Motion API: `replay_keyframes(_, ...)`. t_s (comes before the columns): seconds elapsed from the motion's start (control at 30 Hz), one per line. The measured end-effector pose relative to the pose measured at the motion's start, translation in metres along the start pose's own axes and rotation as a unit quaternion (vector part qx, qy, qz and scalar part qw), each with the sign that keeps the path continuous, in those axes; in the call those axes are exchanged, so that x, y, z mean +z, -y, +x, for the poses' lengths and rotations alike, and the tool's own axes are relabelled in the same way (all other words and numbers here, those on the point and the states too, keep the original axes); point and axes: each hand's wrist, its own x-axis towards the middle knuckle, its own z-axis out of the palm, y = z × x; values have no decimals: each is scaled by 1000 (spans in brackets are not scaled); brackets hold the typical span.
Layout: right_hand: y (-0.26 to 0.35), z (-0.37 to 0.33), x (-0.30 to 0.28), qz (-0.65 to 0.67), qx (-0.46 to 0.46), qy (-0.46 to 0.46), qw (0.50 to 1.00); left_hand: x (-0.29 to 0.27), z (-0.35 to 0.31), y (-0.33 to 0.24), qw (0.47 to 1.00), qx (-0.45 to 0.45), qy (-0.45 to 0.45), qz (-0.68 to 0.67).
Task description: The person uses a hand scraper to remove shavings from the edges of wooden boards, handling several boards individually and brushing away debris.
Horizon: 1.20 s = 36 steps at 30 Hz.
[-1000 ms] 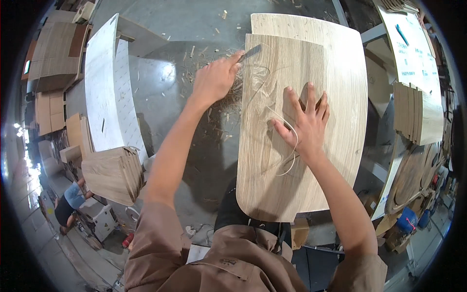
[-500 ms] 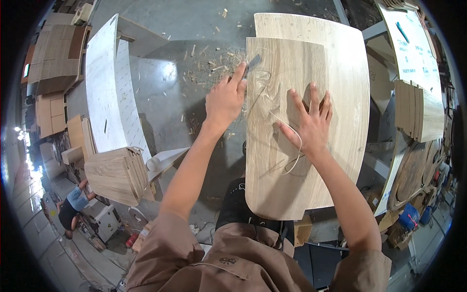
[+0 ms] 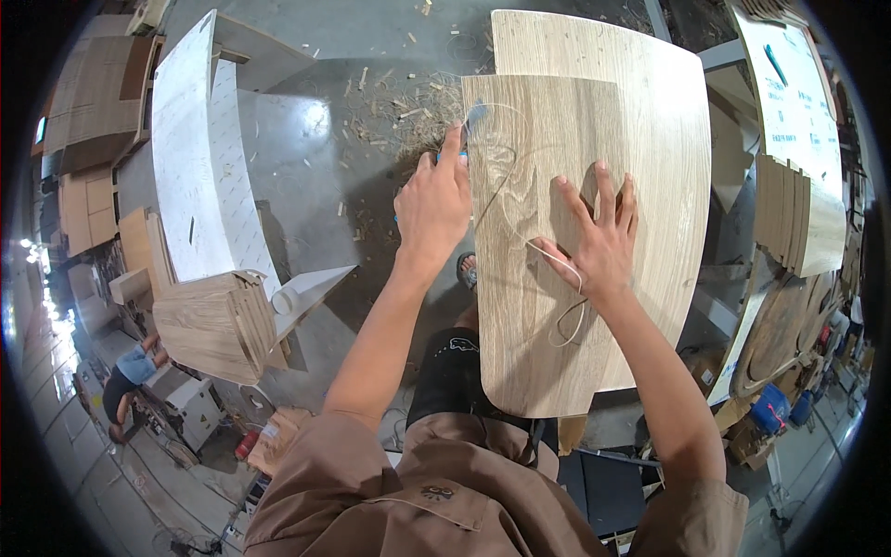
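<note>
A wood-grain board [image 3: 534,371] with rounded near corners lies on top of a larger pale wood-grain panel [image 3: 664,186]. At the board's left edge, near its far corner, my left hand [image 3: 434,209] is closed around what looks like a utility knife [image 3: 475,115]. Its flat blade rests at the edge, my index finger stretches along it, and most of the handle is hidden, with bits of blue showing. My right hand [image 3: 601,246] lies on the board with fingers spread. A thin pale strip [image 3: 577,269] curls across the board, passing by the right thumb.
Shavings and small offcuts [image 3: 399,116] litter the grey floor. To the left stand a white panel [image 3: 195,167] and stacked wood-grain boards [image 3: 209,325]. On the right, more stacked boards [image 3: 789,218] rest beside a panel carrying a teal knife [image 3: 774,63]. Another person [image 3: 130,381] bends at the far left.
The knife blade has shifted slightly left and tilted at the board's edge. The thin strip now forms a loop near my right wrist. My right hand stays spread on the board.
</note>
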Motion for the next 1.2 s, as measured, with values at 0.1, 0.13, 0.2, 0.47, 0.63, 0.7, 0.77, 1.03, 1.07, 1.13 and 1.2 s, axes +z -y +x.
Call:
replay_keyframes(0.1,-2,0,1,-4,3,7,1000,-3,3,-3,999,-37,36,2)
replay_keyframes(0.13,-2,0,1,-4,3,8,1000,-2,4,-3,999,-35,29,0)
replay_keyframes(0.2,-2,0,1,-3,1,10,1000,-1,5,-2,999,-32,24,-2)
replay_keyframes(0.47,-4,1,2,1,-5,8,1000,-4,25,3,1000,-8,7,15)
replay_keyframes(0.63,-5,0,1,7,-5,5,1000,-5,45,11,999,38,-16,27)
replay_keyframes(0.7,-8,-3,1,5,-6,8,1000,-3,59,14,998,49,-25,26)
replay_keyframes(0.77,-11,-4,0,1,-2,7,1000,-4,89,20,998,-43,44,18)
replay_keyframes(1.03,-1,1,-2,12,2,0,1000,-45,176,131,974,-72,-122,-177)
replay_keyframes(1.07,-5,-1,-1,15,5,-9,1000,-46,158,108,962,-62,-107,-243)
replay_keyframes(1.13,-4,1,-2,23,0,-22,999,-48,105,59,943,-33,-92,-318)
replay_keyframes(1.2,-7,-1,-1,33,2,-33,999,-43,43,3,923,4,-35,-384)
